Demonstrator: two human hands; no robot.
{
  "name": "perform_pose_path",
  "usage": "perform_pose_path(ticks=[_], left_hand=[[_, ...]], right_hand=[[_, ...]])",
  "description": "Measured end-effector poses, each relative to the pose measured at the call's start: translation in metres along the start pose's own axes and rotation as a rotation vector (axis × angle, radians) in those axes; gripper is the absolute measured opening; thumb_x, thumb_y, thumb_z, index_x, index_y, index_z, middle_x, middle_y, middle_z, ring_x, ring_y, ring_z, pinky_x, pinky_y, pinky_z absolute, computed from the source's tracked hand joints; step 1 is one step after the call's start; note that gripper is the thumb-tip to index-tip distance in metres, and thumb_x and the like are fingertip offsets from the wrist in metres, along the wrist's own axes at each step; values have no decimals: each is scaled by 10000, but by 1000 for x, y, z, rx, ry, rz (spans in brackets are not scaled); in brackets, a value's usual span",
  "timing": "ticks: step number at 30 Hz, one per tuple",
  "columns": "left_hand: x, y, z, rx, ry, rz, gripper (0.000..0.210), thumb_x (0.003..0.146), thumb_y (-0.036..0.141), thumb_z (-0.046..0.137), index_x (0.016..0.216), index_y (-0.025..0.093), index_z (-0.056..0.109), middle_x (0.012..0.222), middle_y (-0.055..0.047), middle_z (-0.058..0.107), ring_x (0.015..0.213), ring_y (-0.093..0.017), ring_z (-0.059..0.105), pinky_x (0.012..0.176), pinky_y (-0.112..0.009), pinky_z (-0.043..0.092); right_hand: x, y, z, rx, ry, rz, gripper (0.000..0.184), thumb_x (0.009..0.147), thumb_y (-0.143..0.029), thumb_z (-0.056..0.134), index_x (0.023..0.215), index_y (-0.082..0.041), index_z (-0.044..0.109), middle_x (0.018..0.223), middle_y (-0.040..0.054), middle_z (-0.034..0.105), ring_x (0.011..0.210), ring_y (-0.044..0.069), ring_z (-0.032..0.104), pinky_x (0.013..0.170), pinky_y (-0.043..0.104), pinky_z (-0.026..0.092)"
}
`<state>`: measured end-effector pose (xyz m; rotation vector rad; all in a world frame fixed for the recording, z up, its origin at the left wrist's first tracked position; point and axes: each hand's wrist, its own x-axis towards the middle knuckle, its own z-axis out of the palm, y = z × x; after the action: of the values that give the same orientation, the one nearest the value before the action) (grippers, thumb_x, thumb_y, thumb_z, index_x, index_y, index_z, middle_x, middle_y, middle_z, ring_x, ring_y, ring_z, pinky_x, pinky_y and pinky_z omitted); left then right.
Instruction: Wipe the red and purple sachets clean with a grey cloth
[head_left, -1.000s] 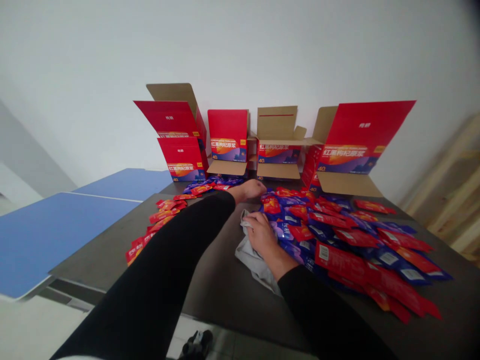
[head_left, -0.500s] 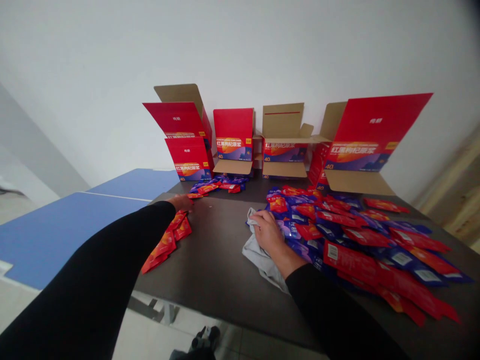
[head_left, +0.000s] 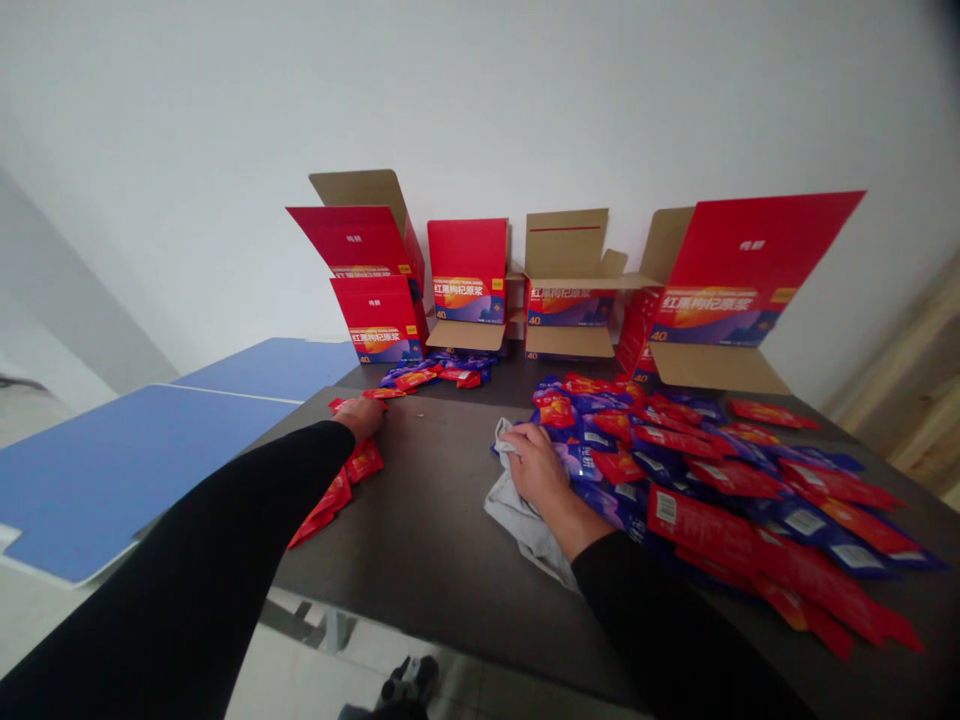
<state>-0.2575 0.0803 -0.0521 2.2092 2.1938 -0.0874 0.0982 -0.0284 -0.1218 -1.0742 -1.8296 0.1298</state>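
Note:
My right hand (head_left: 534,462) is closed on a crumpled grey cloth (head_left: 517,510) lying on the dark tabletop, at the edge of a large pile of red and blue sachets (head_left: 667,430). At the far end of a row of overlapping red sachets (head_left: 365,461), my left hand (head_left: 361,416) has its fingers curled down. A red sachet (head_left: 337,405) pokes out on the left side of that hand, apparently in its grip; the fingertips are partly hidden. My left sleeve covers some of the row.
Along the wall stand several red cartons, among them a left stack (head_left: 379,320), a middle one (head_left: 466,275) and a large right one (head_left: 720,270), with flaps up. A smaller sachet heap (head_left: 439,372) lies before them. A blue table (head_left: 150,430) adjoins on the left.
My left hand has moved slightly toward me, and a red sachet now shows on its left side. My right hand and the cloth stay in place.

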Motion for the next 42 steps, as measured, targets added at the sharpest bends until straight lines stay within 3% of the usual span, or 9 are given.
perform_pose_path(ticks=[8,16,18,20,22,27,32,39,42], left_hand=[[-8,33,-18,-19,89,-47,323,946,169,426,1203,64,590,1133,-284,676,1098,-355,667,948,-454,477],[-22,93,-50,-287,289,-17,237,965,175,442,1149,116,580,1074,-237,687,1019,-306,686,871,-359,486],[-32,107,-43,-486,352,-28,201,997,214,416,1077,137,583,980,-186,695,898,-261,698,791,-328,504],[-43,123,-29,-960,366,-66,152,995,221,448,981,154,584,850,-119,682,741,-204,679,697,-289,512],[-54,139,-12,-1592,286,-142,92,966,188,512,911,162,580,757,-71,659,642,-168,649,660,-276,523],[-68,172,17,-2107,68,-352,145,985,174,473,926,141,602,768,-80,677,598,-159,652,637,-293,563],[-72,186,20,-2328,-32,-483,219,1005,212,421,1011,117,618,757,-71,677,584,-163,655,632,-303,581],[-94,183,18,-2562,-324,-182,492,985,379,359,1209,24,615,990,-206,722,885,-277,724,815,-423,583],[-96,182,21,-2596,-351,-140,547,991,398,323,1317,34,569,1099,-220,710,994,-306,710,894,-484,552]], right_hand=[[0,2,2,-9,41,-35,400,820,-2,541,1040,-264,747,1056,71,642,1021,245,574,941,415,548],[1,4,2,0,30,-42,419,809,10,534,1055,-255,745,1071,82,642,1048,256,575,949,419,551],[1,4,3,5,37,-49,421,807,10,530,1057,-251,745,1062,83,642,1040,254,577,948,423,551],[1,4,3,9,59,-52,422,802,9,532,1053,-256,745,1049,79,640,1024,249,579,942,423,553],[1,3,3,20,80,-67,421,799,7,538,1054,-258,742,1045,77,635,1012,245,582,934,419,553],[-1,-1,1,97,49,-182,438,777,17,550,1079,-248,725,1050,72,632,1024,237,592,940,413,546],[-2,-4,-1,115,-5,-258,500,732,45,527,1079,-258,721,1043,55,633,1018,224,595,928,396,545],[-3,-4,-2,90,-29,-235,494,740,40,530,1102,-237,721,1078,74,634,1036,238,596,949,410,538],[-3,-3,-4,81,0,-190,460,782,-2,534,1117,-260,715,1089,72,631,1058,242,603,979,425,535]])
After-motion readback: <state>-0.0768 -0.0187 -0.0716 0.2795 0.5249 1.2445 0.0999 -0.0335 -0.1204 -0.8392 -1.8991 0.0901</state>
